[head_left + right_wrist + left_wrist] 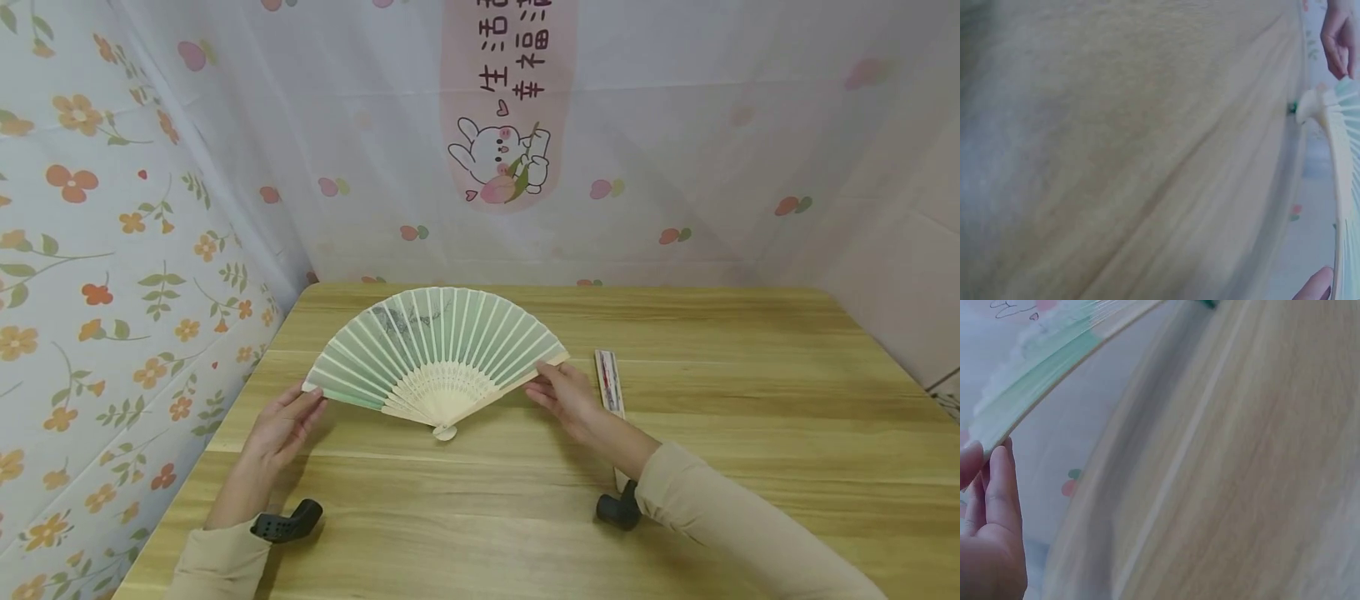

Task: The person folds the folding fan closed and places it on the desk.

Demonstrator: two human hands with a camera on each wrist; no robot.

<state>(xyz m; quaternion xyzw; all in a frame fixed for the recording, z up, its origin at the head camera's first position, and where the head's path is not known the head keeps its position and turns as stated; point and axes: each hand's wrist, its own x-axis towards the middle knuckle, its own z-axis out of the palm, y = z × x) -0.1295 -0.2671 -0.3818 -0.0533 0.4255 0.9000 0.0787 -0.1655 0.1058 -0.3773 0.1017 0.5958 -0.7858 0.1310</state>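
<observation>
A pale green folding fan [465,333] with cream ribs is spread wide in the head view, a dark painted motif on its upper left part. My left hand [288,423] pinches the fan's left end between thumb and fingers. At the other end, my right hand [566,400] grips the cream outer rib near its tip. The pivot end of the fan points down toward me. In the left wrist view, the left thumb and fingers [1000,487] hold the fan's corner. The right wrist view shows the fan edge-on, with only a right fingertip [1317,284] in sight.
A narrow, long box [610,383] with a printed face lies on the wooden table [750,400], right of the fan and partly behind the right forearm. A patterned curtain [675,167] hangs behind the table, and a flowered cloth [112,292] hangs at the left.
</observation>
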